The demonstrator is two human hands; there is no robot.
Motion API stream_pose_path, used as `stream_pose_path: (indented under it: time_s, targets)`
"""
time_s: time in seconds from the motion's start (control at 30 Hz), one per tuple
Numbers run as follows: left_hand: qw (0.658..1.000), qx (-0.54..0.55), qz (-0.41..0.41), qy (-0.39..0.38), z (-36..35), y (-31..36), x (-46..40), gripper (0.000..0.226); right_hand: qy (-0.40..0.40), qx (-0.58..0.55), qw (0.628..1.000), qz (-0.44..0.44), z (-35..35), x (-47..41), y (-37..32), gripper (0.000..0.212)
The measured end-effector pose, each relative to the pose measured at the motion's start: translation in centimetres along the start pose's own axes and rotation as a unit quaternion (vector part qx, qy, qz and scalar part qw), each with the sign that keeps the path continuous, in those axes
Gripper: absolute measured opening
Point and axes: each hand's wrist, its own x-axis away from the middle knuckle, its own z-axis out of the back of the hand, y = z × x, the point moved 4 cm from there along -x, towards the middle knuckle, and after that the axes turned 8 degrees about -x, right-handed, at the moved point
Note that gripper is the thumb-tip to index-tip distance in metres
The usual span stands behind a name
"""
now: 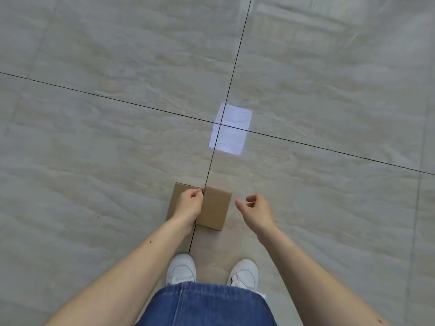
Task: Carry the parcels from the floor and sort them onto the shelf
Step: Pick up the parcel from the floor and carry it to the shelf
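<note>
A brown cardboard parcel [214, 208] is in front of my feet, low in the middle of the head view. My left hand [189, 204] is closed over the parcel's top, with the fingers curled at a seam that runs down its middle. The hand and wrist hide the parcel's left part. My right hand [255, 209] is a short way to the right of the parcel and does not touch it. Its fingers are loosely curled and apart, and it holds nothing. No shelf is in view.
The floor [117, 137] is large beige tiles with dark grout lines crossing ahead of me. A bright rectangular patch of reflected light [230, 128] lies on that crossing. My white shoes [181, 269] and blue denim [202, 304] fill the bottom edge.
</note>
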Motion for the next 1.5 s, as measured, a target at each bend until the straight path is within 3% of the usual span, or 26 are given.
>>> stream_pose_path:
  time_s: [0.17, 0.3, 0.43, 0.47, 0.6, 0.73, 0.87, 1.0, 1.17, 1.27, 1.4, 1.5]
  targets:
    - [1.000, 0.010, 0.014, 0.003, -2.7, -2.3, -5.4, 0.015, -0.018, -0.050, 0.997, -0.053, -3.7, -6.0, 3.9, 0.047]
    - [1.000, 0.019, 0.007, 0.018, -4.0, -3.0, -7.5, 0.032, -0.041, -0.047, 0.996, -0.067, -6.2, -9.2, 5.9, 0.041]
    - [0.999, 0.019, 0.007, 0.036, -4.5, -3.0, -8.4, 0.037, -0.062, -0.077, 0.993, -0.069, -7.3, -10.5, 6.3, 0.080]
    - [0.999, 0.015, 0.007, 0.037, -4.6, -3.1, -8.6, 0.038, -0.063, -0.078, 0.992, -0.073, -7.4, -10.4, 6.0, 0.079]
    - [1.000, 0.004, 0.002, 0.031, -5.4, -3.0, -8.6, 0.038, -0.059, -0.088, 0.992, -0.072, -7.1, -10.0, 5.4, 0.041]
    - [1.000, -0.003, -0.002, 0.017, -5.9, -2.4, -7.6, 0.043, -0.046, -0.120, 0.989, -0.071, -6.3, -9.4, 5.3, 0.034]
    - [1.000, -0.003, -0.010, 0.003, -5.8, -1.3, -5.7, 0.047, 0.000, -0.159, 0.985, -0.071, -4.8, -8.5, 4.6, 0.048]
    - [1.000, -0.013, -0.024, -0.015, -5.6, -0.1, -3.2, 0.026, 0.046, -0.208, 0.974, -0.075, -3.1, -6.8, 3.9, 0.045]
    - [0.999, -0.022, -0.031, -0.029, -4.3, 2.2, 1.7, 0.052, 0.112, -0.229, 0.966, -0.034, -0.1, -2.5, 2.0, 0.047]
    - [1.000, -0.011, -0.017, -0.016, -2.9, 3.6, 5.0, 0.059, 0.090, -0.260, 0.961, -0.031, 1.4, 1.0, 0.4, 0.062]
    - [1.000, -0.012, -0.024, -0.007, -0.6, 7.8, 10.6, 0.024, 0.046, -0.272, 0.961, -0.017, 4.5, 6.4, -3.0, 0.069]
    - [0.999, -0.005, -0.033, -0.011, 1.3, 12.1, 15.1, 0.023, 0.007, -0.247, 0.969, 0.018, 7.7, 10.9, -6.8, 0.079]
